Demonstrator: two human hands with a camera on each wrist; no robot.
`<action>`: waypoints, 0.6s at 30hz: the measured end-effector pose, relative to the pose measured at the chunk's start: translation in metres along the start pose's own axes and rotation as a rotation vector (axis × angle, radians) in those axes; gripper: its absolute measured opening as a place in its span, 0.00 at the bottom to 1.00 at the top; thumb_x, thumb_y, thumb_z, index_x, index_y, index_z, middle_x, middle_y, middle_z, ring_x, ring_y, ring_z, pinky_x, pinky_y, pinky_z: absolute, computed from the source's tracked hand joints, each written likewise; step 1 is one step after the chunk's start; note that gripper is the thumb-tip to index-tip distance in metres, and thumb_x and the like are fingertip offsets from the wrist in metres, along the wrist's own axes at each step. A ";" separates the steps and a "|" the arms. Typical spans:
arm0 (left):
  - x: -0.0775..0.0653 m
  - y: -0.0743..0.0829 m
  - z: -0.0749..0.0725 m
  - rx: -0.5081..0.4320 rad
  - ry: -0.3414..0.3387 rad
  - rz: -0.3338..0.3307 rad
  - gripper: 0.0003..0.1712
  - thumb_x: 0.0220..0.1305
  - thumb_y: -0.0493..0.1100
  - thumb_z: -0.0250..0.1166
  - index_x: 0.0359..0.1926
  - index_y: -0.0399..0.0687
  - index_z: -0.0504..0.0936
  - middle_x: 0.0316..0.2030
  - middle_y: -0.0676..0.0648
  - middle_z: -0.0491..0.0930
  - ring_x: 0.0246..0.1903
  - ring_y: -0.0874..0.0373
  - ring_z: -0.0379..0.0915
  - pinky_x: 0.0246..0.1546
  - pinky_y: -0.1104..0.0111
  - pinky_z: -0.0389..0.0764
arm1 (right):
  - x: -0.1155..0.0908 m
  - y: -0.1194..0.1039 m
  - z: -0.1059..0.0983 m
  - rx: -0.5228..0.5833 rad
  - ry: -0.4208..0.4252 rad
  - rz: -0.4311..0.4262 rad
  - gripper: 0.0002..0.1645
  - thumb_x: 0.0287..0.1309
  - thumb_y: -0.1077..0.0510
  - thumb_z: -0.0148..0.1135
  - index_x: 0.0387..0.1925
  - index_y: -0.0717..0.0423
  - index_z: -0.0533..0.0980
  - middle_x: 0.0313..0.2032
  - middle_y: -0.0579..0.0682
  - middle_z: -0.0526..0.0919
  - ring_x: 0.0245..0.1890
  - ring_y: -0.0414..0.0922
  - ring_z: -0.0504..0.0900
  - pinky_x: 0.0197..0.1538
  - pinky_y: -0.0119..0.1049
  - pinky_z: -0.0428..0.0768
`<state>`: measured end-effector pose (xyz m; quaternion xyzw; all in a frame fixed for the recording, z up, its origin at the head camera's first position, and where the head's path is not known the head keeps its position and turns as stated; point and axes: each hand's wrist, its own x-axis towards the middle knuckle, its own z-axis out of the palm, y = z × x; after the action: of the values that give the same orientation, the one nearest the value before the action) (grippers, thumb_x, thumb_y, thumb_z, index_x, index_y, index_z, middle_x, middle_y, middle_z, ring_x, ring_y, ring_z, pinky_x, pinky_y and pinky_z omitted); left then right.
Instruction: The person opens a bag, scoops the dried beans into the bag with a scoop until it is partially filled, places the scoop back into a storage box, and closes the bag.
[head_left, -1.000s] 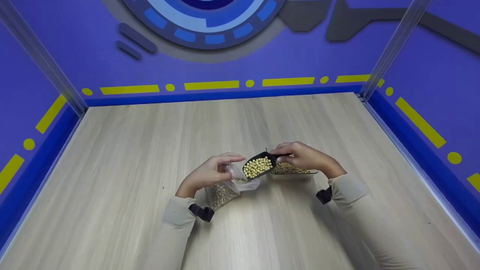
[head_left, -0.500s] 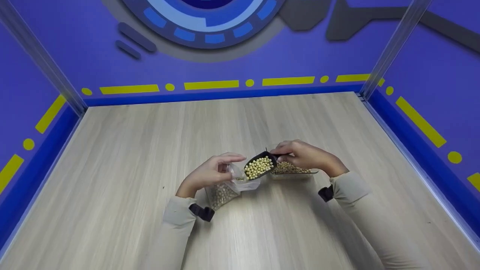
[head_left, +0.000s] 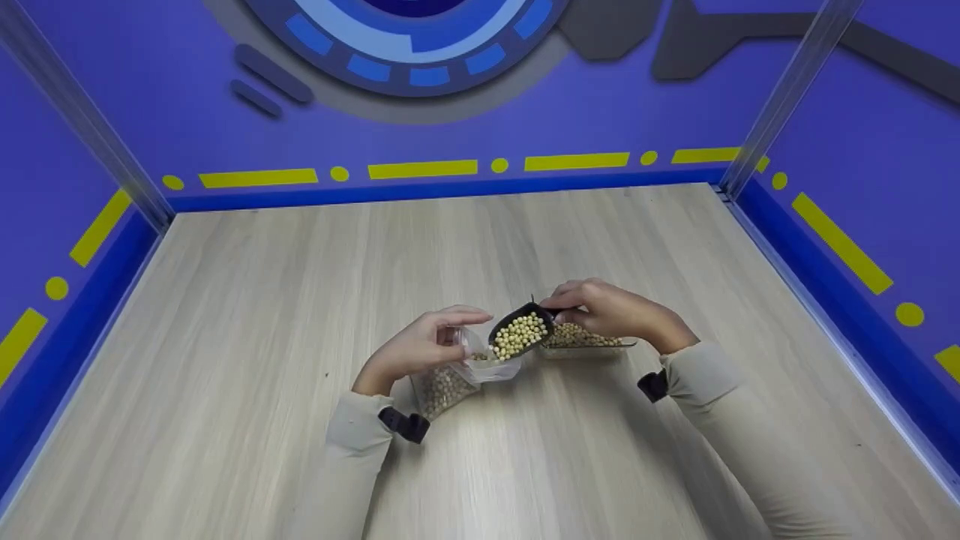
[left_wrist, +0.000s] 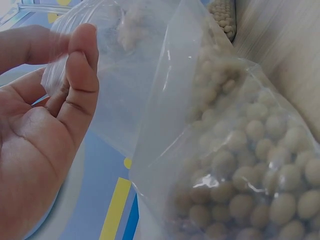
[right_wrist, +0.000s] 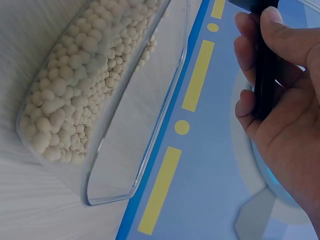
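My left hand (head_left: 412, 345) pinches the mouth of a clear plastic bag (left_wrist: 145, 115) between thumb and fingers. Round pale yellow beans (left_wrist: 250, 180), seemingly soybeans, fill the lower part of this bag, which rests on the table. In the head view, a black scoop (head_left: 532, 308) loaded with the same beans tilts over the bag's opening, its lip overlapping the bag. My right hand (head_left: 604, 311) grips the scoop by its black handle (right_wrist: 266, 70). Below that hand stands a clear plastic box (right_wrist: 122, 155) partly filled with beans.
Light wood-grain tabletop (head_left: 300, 285) lies under everything. Blue printed walls (head_left: 420, 142) close in the back and both sides, with metal posts (head_left: 787, 90) at the corners. Black camera straps (head_left: 405, 425) sit on both wrists.
The scoop has shifted slightly right and tipped more, and its beans have slid down toward the lip, baring some of its black far side. The left hand and bag stay in place.
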<state>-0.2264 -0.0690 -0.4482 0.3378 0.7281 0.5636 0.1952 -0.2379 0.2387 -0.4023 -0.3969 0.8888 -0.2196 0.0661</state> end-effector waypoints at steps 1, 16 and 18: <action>0.000 0.000 0.000 -0.002 -0.003 -0.001 0.30 0.58 0.26 0.57 0.64 0.35 0.71 0.65 0.37 0.66 0.27 0.68 0.68 0.35 0.71 0.81 | 0.000 0.000 0.000 -0.003 0.000 -0.001 0.19 0.62 0.67 0.57 0.54 0.63 0.78 0.50 0.58 0.83 0.52 0.54 0.80 0.55 0.47 0.79; 0.000 0.001 0.001 0.003 -0.002 -0.011 0.30 0.59 0.29 0.59 0.64 0.37 0.71 0.65 0.38 0.67 0.26 0.67 0.66 0.34 0.74 0.78 | 0.001 -0.005 -0.004 -0.075 -0.028 0.002 0.20 0.62 0.66 0.57 0.56 0.62 0.77 0.49 0.57 0.83 0.51 0.52 0.81 0.53 0.45 0.80; 0.000 0.002 0.001 0.002 -0.002 -0.012 0.30 0.59 0.29 0.59 0.64 0.37 0.71 0.65 0.38 0.67 0.26 0.67 0.67 0.34 0.73 0.79 | 0.001 -0.005 -0.004 -0.082 -0.028 -0.001 0.20 0.62 0.65 0.57 0.56 0.61 0.78 0.49 0.56 0.83 0.51 0.52 0.81 0.53 0.45 0.80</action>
<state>-0.2250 -0.0683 -0.4471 0.3340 0.7305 0.5615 0.1989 -0.2362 0.2366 -0.3961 -0.4030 0.8957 -0.1774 0.0622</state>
